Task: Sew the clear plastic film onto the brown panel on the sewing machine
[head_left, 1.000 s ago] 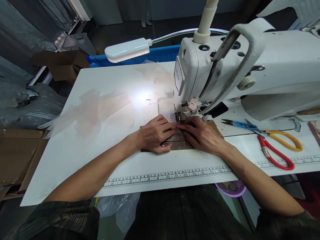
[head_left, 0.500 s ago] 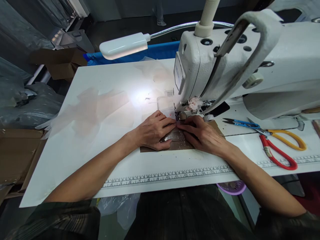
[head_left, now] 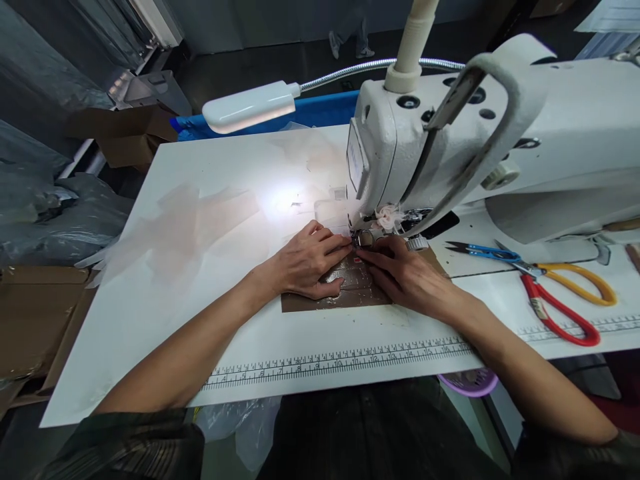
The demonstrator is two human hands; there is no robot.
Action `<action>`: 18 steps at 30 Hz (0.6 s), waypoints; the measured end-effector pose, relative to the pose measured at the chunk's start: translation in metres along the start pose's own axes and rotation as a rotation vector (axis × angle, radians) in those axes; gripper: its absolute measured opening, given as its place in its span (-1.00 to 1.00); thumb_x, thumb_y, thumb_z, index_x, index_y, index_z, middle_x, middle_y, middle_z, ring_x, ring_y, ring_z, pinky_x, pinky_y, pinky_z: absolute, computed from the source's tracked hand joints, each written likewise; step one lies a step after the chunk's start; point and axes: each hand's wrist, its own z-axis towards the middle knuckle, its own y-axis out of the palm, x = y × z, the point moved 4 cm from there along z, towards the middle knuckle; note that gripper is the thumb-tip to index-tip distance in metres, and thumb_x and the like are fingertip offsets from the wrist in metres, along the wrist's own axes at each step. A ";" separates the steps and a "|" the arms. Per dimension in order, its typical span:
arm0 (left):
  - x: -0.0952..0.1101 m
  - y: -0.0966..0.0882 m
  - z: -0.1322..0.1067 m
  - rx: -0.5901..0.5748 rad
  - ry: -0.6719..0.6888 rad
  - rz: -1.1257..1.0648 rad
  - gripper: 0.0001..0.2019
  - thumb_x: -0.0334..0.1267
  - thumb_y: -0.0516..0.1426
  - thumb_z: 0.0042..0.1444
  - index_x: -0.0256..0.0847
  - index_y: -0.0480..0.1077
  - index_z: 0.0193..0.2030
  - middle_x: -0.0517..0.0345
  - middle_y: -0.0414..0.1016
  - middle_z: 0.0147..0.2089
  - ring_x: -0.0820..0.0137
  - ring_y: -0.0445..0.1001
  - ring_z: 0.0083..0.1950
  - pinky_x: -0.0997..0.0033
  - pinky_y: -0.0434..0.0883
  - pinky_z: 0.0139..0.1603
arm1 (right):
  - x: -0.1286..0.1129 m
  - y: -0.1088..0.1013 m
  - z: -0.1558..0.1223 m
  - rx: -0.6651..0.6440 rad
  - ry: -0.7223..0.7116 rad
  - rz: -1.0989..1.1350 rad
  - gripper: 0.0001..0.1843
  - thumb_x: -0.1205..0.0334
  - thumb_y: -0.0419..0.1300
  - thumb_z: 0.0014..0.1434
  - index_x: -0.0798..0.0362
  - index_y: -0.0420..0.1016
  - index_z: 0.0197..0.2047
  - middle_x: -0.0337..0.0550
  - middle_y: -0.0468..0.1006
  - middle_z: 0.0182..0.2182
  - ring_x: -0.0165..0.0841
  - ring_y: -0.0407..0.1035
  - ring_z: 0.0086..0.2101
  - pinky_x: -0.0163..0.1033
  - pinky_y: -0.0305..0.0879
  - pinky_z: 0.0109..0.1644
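A white sewing machine (head_left: 385,147) stands over the table, with its presser foot (head_left: 363,239) down between my hands. My left hand (head_left: 307,260) lies palm down to the left of the foot. Its fingertips reach the foot, and its thumb is spread apart on a brown plate (head_left: 345,293) covered in clear tape. My right hand (head_left: 407,270) is curled on the other side, fingers drawn together, the index fingertip close by the foot. Whatever lies under these fingertips is too small and hidden to name. A small red mark (head_left: 357,260) shows just below them.
Sheer pale pink fabric pieces (head_left: 185,227) lie at left under a lamp (head_left: 250,107). Blue thread snips (head_left: 483,251) and scissors with red and yellow handles (head_left: 560,310) lie at right. A printed ruler (head_left: 320,367) runs along the front edge. A person's feet (head_left: 350,50) show behind.
The camera view has tilted slightly. My hands stay by the presser foot with little movement. The red mark now shows below the fingertips, and the person in the background has stepped right.
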 end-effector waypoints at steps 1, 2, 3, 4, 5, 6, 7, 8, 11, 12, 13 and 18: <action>-0.001 0.000 0.000 0.000 -0.001 0.004 -0.55 -0.11 0.09 0.17 -0.33 0.41 0.12 -0.18 0.46 0.13 0.12 0.42 -0.09 0.00 0.31 -0.02 | 0.001 -0.003 0.000 -0.014 0.018 0.024 -0.61 0.22 0.03 0.36 0.03 0.45 0.19 0.12 0.44 -0.02 -0.13 0.44 -0.10 0.03 0.48 0.00; -0.001 0.000 0.001 -0.001 -0.002 0.009 -0.56 -0.10 0.07 0.18 -0.33 0.41 0.11 -0.17 0.46 0.13 0.12 0.42 -0.09 0.01 0.30 -0.02 | 0.003 -0.006 0.000 -0.035 0.040 0.046 -0.61 0.21 0.03 0.36 0.01 0.44 0.20 0.09 0.45 -0.01 -0.16 0.45 -0.13 -0.01 0.49 -0.02; -0.002 0.000 0.001 0.000 -0.004 0.014 -0.56 -0.09 0.06 0.19 -0.33 0.41 0.10 -0.17 0.46 0.13 0.12 0.42 -0.08 0.02 0.30 -0.02 | 0.005 -0.009 0.000 -0.059 0.064 0.064 -0.61 0.21 0.03 0.36 -0.01 0.45 0.19 0.06 0.47 -0.02 -0.19 0.47 -0.18 -0.04 0.50 -0.06; -0.002 0.000 0.001 0.001 -0.007 0.017 -0.56 -0.08 0.06 0.20 -0.34 0.41 0.10 -0.17 0.46 0.13 0.12 0.41 -0.08 0.02 0.29 -0.01 | 0.008 -0.013 0.000 -0.084 0.088 0.076 -0.62 0.20 0.03 0.36 -0.02 0.46 0.17 0.03 0.49 -0.03 -0.23 0.48 -0.23 -0.07 0.50 -0.11; -0.003 0.000 0.002 0.000 -0.011 0.019 -0.55 -0.07 0.05 0.21 -0.35 0.41 0.10 -0.18 0.45 0.13 0.12 0.41 -0.07 0.03 0.29 -0.01 | 0.011 -0.017 0.001 -0.107 0.106 0.083 -0.64 0.20 0.02 0.35 -0.02 0.49 0.13 0.01 0.51 -0.07 -0.25 0.49 -0.29 -0.10 0.50 -0.15; -0.003 0.000 0.002 -0.003 -0.013 0.021 -0.54 -0.07 0.05 0.21 -0.37 0.40 0.10 -0.19 0.45 0.14 0.12 0.41 -0.07 0.03 0.29 -0.01 | 0.014 -0.020 0.001 -0.126 0.119 0.088 -0.67 0.19 0.02 0.35 -0.02 0.53 0.07 -0.02 0.54 -0.11 -0.27 0.48 -0.32 -0.13 0.49 -0.19; -0.003 0.000 0.002 -0.004 -0.015 0.022 -0.54 -0.07 0.04 0.22 -0.38 0.40 0.11 -0.20 0.45 0.14 0.11 0.41 -0.07 0.02 0.29 -0.01 | 0.016 -0.023 0.002 -0.137 0.126 0.093 -0.69 0.18 0.02 0.35 -0.01 0.55 0.00 -0.04 0.56 -0.16 -0.27 0.48 -0.34 -0.14 0.48 -0.21; -0.003 0.000 0.003 -0.004 -0.016 0.023 -0.53 -0.07 0.04 0.22 -0.39 0.40 0.11 -0.20 0.45 0.13 0.11 0.41 -0.06 0.02 0.29 -0.02 | 0.019 -0.027 0.002 -0.142 0.125 0.102 -0.70 0.17 0.02 0.34 0.01 0.57 -0.07 -0.05 0.57 -0.21 -0.26 0.48 -0.33 -0.16 0.47 -0.23; -0.004 0.001 0.003 -0.001 -0.025 0.027 -0.53 -0.07 0.04 0.21 -0.39 0.39 0.12 -0.20 0.45 0.14 0.11 0.41 -0.07 0.03 0.30 -0.03 | 0.023 -0.034 0.001 -0.146 0.114 0.145 -0.71 0.15 0.01 0.33 0.03 0.55 -0.18 -0.08 0.56 -0.32 -0.23 0.46 -0.32 -0.18 0.43 -0.29; -0.004 0.001 0.003 0.001 -0.030 0.028 -0.53 -0.07 0.04 0.21 -0.38 0.39 0.12 -0.19 0.45 0.14 0.11 0.41 -0.07 0.03 0.29 -0.04 | 0.025 -0.036 0.001 -0.152 0.115 0.159 -0.72 0.15 0.01 0.33 0.03 0.54 -0.19 -0.09 0.55 -0.35 -0.25 0.45 -0.35 -0.19 0.41 -0.32; -0.005 0.001 0.003 0.003 -0.037 0.029 -0.53 -0.06 0.05 0.21 -0.37 0.39 0.12 -0.19 0.45 0.14 0.11 0.40 -0.07 0.04 0.29 -0.04 | 0.026 -0.037 0.000 -0.164 0.119 0.173 -0.73 0.14 0.02 0.33 0.03 0.53 -0.18 -0.12 0.54 -0.38 -0.27 0.43 -0.39 -0.20 0.40 -0.34; -0.008 0.002 0.003 0.007 -0.053 0.027 -0.53 -0.04 0.04 0.21 -0.35 0.39 0.11 -0.17 0.47 0.08 0.13 0.40 -0.09 0.09 0.28 -0.07 | 0.039 -0.032 0.005 -0.149 0.134 0.204 -0.70 0.07 0.01 0.35 0.05 0.50 -0.20 -0.17 0.51 -0.44 -0.29 0.38 -0.44 -0.19 0.38 -0.33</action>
